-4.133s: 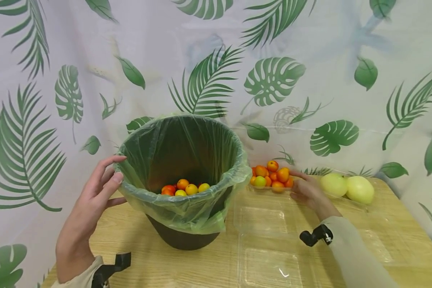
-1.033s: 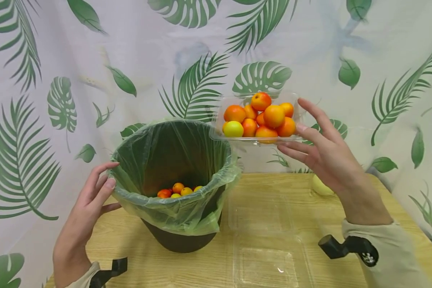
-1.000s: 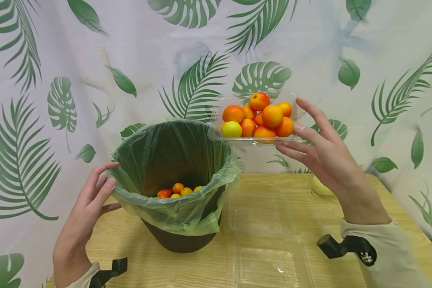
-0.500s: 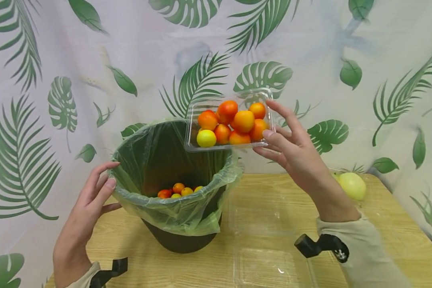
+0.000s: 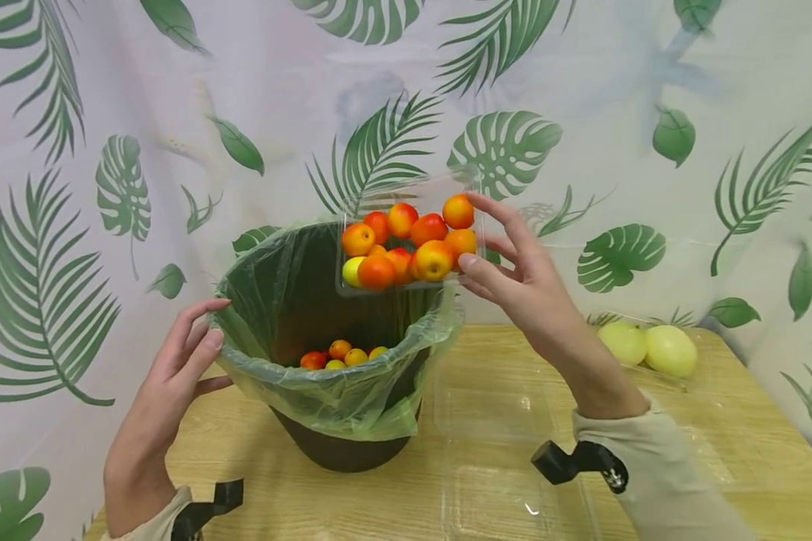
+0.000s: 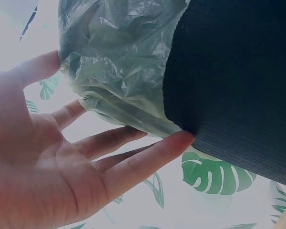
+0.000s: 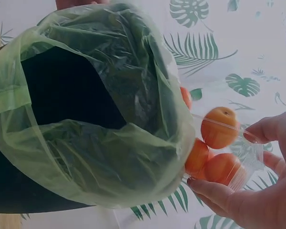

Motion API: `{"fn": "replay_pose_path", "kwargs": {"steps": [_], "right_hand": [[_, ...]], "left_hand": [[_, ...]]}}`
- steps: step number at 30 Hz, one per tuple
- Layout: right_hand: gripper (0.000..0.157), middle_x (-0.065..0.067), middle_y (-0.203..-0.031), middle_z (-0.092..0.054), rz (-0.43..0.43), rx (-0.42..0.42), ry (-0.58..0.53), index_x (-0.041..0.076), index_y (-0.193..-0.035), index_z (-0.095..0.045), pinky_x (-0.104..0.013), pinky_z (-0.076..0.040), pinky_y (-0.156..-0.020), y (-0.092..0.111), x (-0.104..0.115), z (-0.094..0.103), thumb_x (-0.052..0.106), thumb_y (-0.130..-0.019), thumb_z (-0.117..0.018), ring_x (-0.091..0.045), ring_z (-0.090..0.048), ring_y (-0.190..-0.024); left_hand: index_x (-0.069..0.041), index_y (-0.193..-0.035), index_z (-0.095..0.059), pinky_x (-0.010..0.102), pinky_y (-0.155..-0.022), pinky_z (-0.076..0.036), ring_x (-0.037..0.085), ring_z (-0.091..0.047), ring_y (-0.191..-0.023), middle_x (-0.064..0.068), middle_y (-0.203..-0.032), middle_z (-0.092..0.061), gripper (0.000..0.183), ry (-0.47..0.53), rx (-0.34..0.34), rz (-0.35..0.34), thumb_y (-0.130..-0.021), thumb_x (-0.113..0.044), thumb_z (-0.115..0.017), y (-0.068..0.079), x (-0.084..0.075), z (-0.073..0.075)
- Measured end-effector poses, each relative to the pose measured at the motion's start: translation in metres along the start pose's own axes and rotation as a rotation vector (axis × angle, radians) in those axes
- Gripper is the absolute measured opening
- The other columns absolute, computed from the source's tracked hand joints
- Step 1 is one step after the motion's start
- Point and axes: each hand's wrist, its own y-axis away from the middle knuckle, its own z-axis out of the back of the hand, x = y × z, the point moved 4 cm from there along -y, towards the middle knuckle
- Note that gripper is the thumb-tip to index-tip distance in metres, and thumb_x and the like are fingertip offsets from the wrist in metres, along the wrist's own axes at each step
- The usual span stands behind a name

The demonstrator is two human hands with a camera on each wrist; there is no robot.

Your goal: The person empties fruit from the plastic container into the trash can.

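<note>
A black bin (image 5: 345, 443) lined with a green plastic bag (image 5: 338, 391) stands on the table, with several small red, orange and yellow fruits (image 5: 340, 349) inside. My left hand (image 5: 165, 398) touches the bin's left side, its fingers fairly straight against bag and wall in the left wrist view. Over the bin's far right rim, my right hand (image 5: 534, 293) grips a clear plastic container (image 5: 409, 180) by its right end, thumb in front. The container tilts toward the bin, and several orange-red fruits (image 5: 402, 220) and a yellow-green one (image 5: 353, 272) lie in it.
Clear plastic trays (image 5: 501, 496) lie on the wooden table (image 5: 243, 458) right of the bin. Two pale green round fruits (image 5: 670, 351) sit in a clear container at the back right. A leaf-patterned curtain (image 5: 622, 180) hangs behind.
My right hand has lifted the fruit container from the table, carried it left over the bin's rim and tilted it; the fruits in it have shifted. My left hand stays at the bin.
</note>
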Motion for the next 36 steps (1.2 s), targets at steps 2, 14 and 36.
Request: {"fn": "replay_pose_path", "kwargs": {"steps": [2, 14, 36], "right_hand": [[0.062, -0.010, -0.151, -0.043, 0.006, 0.004, 0.036, 0.031, -0.157, -0.039, -0.041, -0.052, -0.099, -0.002, 0.000, -0.005, 0.009, -0.103, -0.060, -0.034, -0.057, -0.128], [0.062, 0.011, -0.160, -0.031, 0.072, 0.027, 0.189, 0.033, -0.157, -0.040, -0.036, -0.051, -0.101, -0.001, -0.001, -0.014, 0.009, -0.104, -0.060, -0.028, -0.060, -0.125], [0.065, 0.009, -0.162, -0.033, 0.238, 0.094, 0.296, 0.029, -0.156, -0.041, -0.044, -0.052, -0.100, 0.008, 0.000, -0.028, 0.002, -0.101, -0.062, -0.034, -0.050, -0.135]], "left_hand": [[-0.022, -0.156, -0.035, 0.025, -0.082, -0.055, 0.044, -0.011, -0.153, 0.013, -0.169, -0.011, 0.045, 0.001, 0.001, -0.002, -0.112, -0.022, -0.043, 0.000, -0.001, 0.001], [-0.021, -0.156, -0.034, 0.025, -0.083, -0.055, 0.045, -0.014, -0.152, 0.014, -0.168, -0.013, 0.045, -0.016, 0.005, 0.001, -0.112, -0.024, -0.043, -0.002, -0.001, 0.001], [-0.020, -0.156, -0.034, 0.026, -0.083, -0.055, 0.044, -0.013, -0.153, 0.014, -0.168, -0.013, 0.045, -0.012, 0.006, 0.003, -0.112, -0.024, -0.043, -0.002, -0.001, 0.001]]}}
